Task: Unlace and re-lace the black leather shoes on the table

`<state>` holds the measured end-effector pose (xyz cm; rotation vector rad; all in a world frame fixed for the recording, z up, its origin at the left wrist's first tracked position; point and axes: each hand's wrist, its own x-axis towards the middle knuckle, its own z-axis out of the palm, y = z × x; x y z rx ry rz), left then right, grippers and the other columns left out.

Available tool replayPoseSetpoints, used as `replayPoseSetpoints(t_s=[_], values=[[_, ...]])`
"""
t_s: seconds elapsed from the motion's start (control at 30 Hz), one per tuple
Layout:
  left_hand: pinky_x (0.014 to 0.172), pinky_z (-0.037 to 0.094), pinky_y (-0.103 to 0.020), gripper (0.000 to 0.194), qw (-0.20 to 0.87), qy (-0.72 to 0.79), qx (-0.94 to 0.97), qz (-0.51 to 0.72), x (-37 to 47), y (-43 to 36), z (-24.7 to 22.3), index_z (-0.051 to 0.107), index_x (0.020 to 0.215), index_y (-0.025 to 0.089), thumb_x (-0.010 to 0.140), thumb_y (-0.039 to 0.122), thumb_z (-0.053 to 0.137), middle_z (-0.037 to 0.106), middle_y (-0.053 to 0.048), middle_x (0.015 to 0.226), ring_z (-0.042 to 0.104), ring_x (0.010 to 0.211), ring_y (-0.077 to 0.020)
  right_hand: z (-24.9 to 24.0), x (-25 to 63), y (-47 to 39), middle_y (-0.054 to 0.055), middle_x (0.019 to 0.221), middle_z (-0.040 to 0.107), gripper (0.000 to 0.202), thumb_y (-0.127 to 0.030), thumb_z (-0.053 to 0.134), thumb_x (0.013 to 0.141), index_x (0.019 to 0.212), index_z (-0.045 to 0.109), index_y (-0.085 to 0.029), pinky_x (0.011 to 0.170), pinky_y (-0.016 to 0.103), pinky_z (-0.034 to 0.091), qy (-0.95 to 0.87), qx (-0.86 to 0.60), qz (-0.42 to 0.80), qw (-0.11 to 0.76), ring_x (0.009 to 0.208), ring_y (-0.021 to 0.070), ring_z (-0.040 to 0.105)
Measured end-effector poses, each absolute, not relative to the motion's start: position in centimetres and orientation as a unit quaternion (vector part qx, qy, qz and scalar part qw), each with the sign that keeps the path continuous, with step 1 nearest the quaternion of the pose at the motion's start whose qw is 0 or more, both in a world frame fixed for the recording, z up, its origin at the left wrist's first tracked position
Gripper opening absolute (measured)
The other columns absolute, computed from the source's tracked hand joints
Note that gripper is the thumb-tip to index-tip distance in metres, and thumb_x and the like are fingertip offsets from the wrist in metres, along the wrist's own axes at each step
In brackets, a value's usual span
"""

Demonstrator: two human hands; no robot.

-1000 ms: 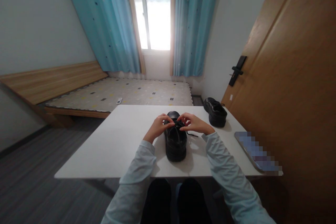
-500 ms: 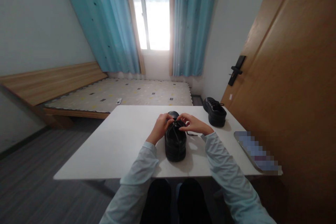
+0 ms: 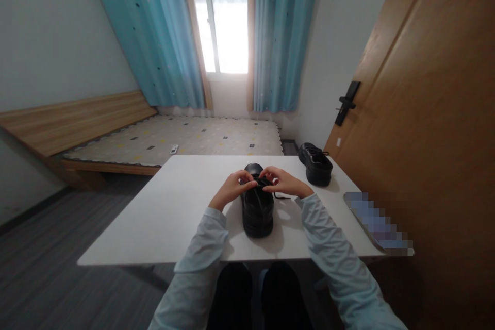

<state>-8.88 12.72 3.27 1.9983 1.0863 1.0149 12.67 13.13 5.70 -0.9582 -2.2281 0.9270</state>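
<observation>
A black lace-up shoe (image 3: 258, 216) stands upright on the white table, its heel toward me and its toe pointing at the window. My left hand (image 3: 234, 186) reaches in from the left, thumb and fingers pinched on the shoelace (image 3: 263, 182) over the shoe's opening. From the right, my right hand (image 3: 284, 181) pinches the lace too, close to the left fingertips. One lace end hangs out on the shoe's right side toward the table. The fingers hide most of the lacing.
Another black shoe (image 3: 316, 165) stands at the table's far right corner. A flat, blurred-out object (image 3: 377, 224) lies along the right edge of the white table (image 3: 154, 216). Beyond are a bed (image 3: 201, 134) with a small white remote (image 3: 174, 149), and a wooden door (image 3: 433, 113) on the right.
My left hand has shifted slightly left and lower, its thumb now stretched across toward the lace. The right hand keeps nearly the same place, and the shoe stays put.
</observation>
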Motion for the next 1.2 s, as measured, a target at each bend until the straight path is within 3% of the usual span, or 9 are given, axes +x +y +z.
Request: replayPoseSetpoints(t_s=[0.4,0.53,0.7,0.93,1.2], values=[[0.068,0.041,-0.026,0.019,0.302,0.417,0.719,0.467,-8.04,12.68,3.17,0.053,0.075,0.018,0.079,0.035,0.059,0.058,0.0,0.072,0.053,0.072,-0.0143,5.46,12.83,13.34,-0.001,0.079,0.049,0.036,-0.03,0.072,0.07,0.1,0.058,-0.016,0.061,0.024,0.04,-0.825,-0.356,0.347,0.268,0.072,0.0125,0.047],[0.064,0.038,-0.025,0.019,0.393,0.37,0.688,0.486,-7.99,12.29,3.45,0.05,0.079,0.017,0.079,0.035,0.057,0.054,0.002,0.069,0.051,0.067,-0.0124,5.55,12.84,13.32,-0.002,0.078,0.047,0.036,-0.031,0.072,0.07,0.099,0.058,-0.015,0.061,0.024,0.04,-0.819,-0.36,0.36,0.265,0.072,0.0122,0.046],[0.061,0.036,-0.021,0.022,0.508,0.298,0.637,0.498,-8.09,12.01,3.6,0.046,0.079,0.018,0.065,0.018,0.064,0.051,0.005,0.069,0.049,0.066,-0.0095,5.47,12.99,13.3,-0.002,0.076,0.047,0.036,-0.033,0.072,0.069,0.098,0.059,-0.016,0.061,0.024,0.039,-0.816,-0.36,0.367,0.265,0.071,0.0121,0.046],[0.058,0.035,-0.017,0.023,0.444,0.325,0.591,0.589,-8.66,12.68,3.25,0.044,0.076,0.017,0.065,0.013,0.064,0.044,0.006,0.068,0.043,0.061,-0.0062,5.44,13.02,13.35,-0.002,0.075,0.046,0.037,-0.033,0.072,0.069,0.099,0.059,-0.016,0.06,0.024,0.038,-0.814,-0.359,0.371,0.266,0.068,0.0114,0.044],[0.055,0.046,-0.018,0.027,0.374,0.367,0.566,0.637,-8.66,12.75,3.52,0.046,0.083,0.018,0.067,0.019,0.068,0.045,0.005,0.073,0.053,0.064,-0.0071,5.43,13.01,13.34,-0.003,0.076,0.045,0.037,-0.033,0.072,0.069,0.1,0.059,-0.016,0.06,0.024,0.038,-0.813,-0.36,0.372,0.265,0.068,0.0112,0.044]])
